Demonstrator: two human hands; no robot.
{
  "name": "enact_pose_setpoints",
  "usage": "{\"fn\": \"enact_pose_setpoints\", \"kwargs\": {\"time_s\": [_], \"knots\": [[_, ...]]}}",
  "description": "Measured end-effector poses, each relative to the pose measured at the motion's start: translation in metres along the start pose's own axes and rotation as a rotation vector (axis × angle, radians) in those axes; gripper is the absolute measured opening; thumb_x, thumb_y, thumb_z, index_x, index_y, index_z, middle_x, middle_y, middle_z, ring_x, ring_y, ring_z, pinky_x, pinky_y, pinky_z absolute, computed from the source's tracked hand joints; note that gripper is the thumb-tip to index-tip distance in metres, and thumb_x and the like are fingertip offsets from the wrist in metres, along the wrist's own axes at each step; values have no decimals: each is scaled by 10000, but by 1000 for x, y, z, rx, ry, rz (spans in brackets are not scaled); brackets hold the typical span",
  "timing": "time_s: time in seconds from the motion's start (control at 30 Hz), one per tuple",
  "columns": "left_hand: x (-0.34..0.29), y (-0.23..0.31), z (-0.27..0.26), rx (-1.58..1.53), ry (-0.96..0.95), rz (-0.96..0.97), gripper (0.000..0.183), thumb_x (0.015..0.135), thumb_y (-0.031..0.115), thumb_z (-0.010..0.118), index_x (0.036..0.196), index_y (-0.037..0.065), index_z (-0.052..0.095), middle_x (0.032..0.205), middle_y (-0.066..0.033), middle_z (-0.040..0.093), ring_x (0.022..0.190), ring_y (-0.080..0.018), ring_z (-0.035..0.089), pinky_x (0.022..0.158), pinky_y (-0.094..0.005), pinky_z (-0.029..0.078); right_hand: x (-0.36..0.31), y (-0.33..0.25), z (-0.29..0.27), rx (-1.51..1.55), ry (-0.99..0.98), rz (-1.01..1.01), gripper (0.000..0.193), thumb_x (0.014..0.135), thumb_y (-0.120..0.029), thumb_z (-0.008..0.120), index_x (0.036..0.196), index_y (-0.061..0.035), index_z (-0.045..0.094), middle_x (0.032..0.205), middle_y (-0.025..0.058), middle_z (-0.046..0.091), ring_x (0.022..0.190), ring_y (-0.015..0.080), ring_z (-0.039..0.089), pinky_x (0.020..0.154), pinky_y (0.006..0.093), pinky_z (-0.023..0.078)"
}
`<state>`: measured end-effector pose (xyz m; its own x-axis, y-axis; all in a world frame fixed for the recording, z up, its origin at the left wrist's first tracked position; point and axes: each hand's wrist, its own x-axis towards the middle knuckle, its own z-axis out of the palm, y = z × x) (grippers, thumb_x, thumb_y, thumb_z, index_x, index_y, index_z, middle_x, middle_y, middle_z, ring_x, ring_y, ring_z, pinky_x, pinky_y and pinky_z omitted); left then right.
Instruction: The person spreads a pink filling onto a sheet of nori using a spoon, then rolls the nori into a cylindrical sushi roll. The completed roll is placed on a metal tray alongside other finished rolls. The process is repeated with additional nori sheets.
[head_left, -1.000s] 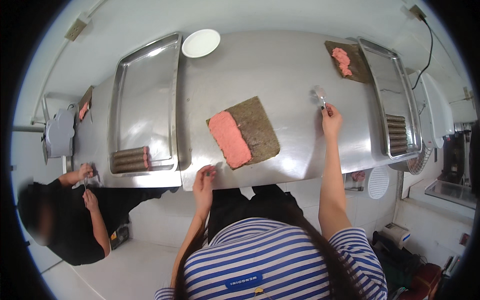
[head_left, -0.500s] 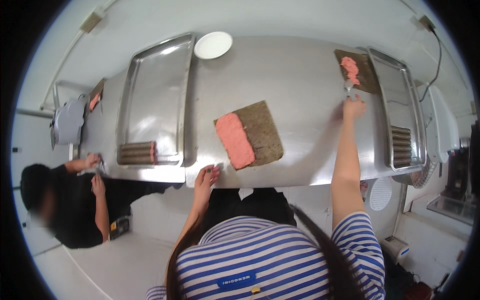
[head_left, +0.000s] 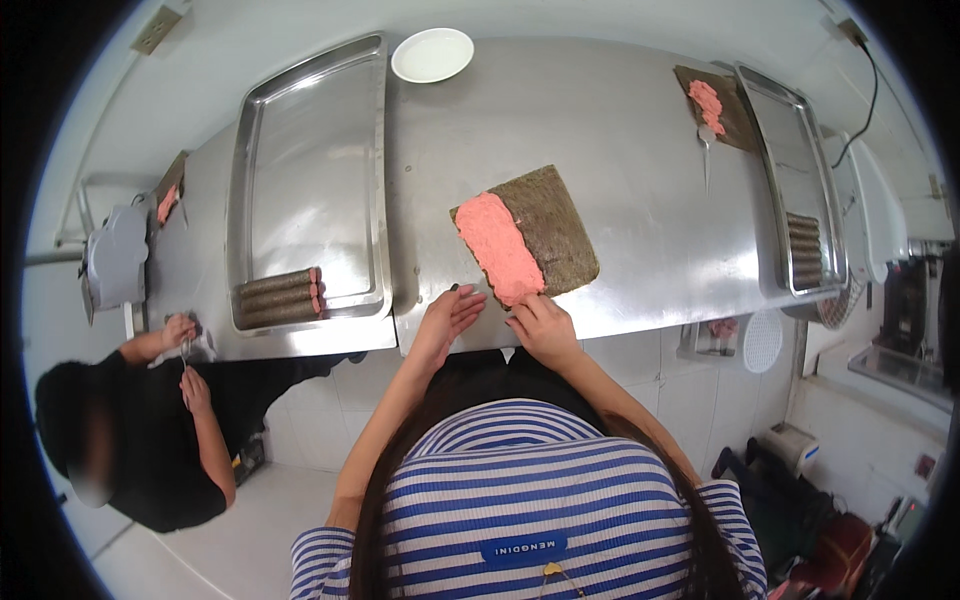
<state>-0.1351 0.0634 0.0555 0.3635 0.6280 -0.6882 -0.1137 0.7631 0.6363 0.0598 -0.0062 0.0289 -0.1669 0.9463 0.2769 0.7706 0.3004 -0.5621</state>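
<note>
A dark green seaweed sheet (head_left: pixel 562 225) lies tilted on the steel table before me. Pink minced paste (head_left: pixel 497 245) covers its left part in a thick, flat band. At the sheet's near edge, the bent fingers of my right hand (head_left: pixel 547 328) close on the rim below the paste. My left hand (head_left: pixel 447 318) is just left of that edge, its fingers extended and holding nothing. At the far right, a spoon (head_left: pixel 707 150) rests with its bowl by a lump of pink paste (head_left: pixel 706 105) on more seaweed sheets (head_left: pixel 740 122).
Seaweed rolls (head_left: pixel 282 297) lie in the left metal tray (head_left: pixel 385 200); several more rolls (head_left: pixel 803 250) lie in the right tray (head_left: pixel 835 235). A white plate (head_left: pixel 432 55) is at the back. On the left, a person in black (head_left: pixel 150 440) works at the table's end.
My right hand has let go of the spoon at the far right and come back to the sheet's near edge. My left hand has shifted right, toward the sheet. The view has shifted.
</note>
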Motion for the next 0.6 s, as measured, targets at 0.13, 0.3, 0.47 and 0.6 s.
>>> {"fn": "enact_pose_setpoints", "kwargs": {"time_s": [0.13, 0.3, 0.47, 0.6], "knots": [[9, 1, -13, -6, -83, -65, 459, 1008, 296, 359, 1310, -46, 411, 1277, -195, 547, 1170, -240, 539, 1014, -328, 411, 1, -14, 17, -118, 68, 79, 150, 775, -126, 667, 864, -38, 585, 861, 81, 510, 746, 260, 572, 599, 369, 509], [16, 13, -22, 30, -201, -138, 466, 1018, 313, 341, 1311, -44, 412, 1315, -195, 523, 1193, -241, 522, 1039, -338, 390, 1, -24, 30, -254, 126, 187, 110, 776, -83, 651, 852, -36, 586, 854, 84, 516, 738, 263, 584, 561, 369, 517], [28, 18, -29, 7, -291, -199, 465, 1026, 299, 315, 1323, -48, 406, 1330, -196, 514, 1226, -255, 502, 1060, -343, 368, 7, -31, 31, -127, 290, 383, 99, 747, -48, 667, 821, -35, 602, 827, 84, 554, 697, 269, 608, 577, 373, 508], [32, 25, -25, -40, -337, -246, 449, 1019, 254, 316, 1329, -61, 396, 1353, -193, 495, 1248, -265, 487, 1072, -348, 366, 12, -30, 29, 2, 360, 495, 106, 713, -37, 687, 788, -32, 612, 792, 80, 581, 651, 265, 613, 593, 361, 505]]}}
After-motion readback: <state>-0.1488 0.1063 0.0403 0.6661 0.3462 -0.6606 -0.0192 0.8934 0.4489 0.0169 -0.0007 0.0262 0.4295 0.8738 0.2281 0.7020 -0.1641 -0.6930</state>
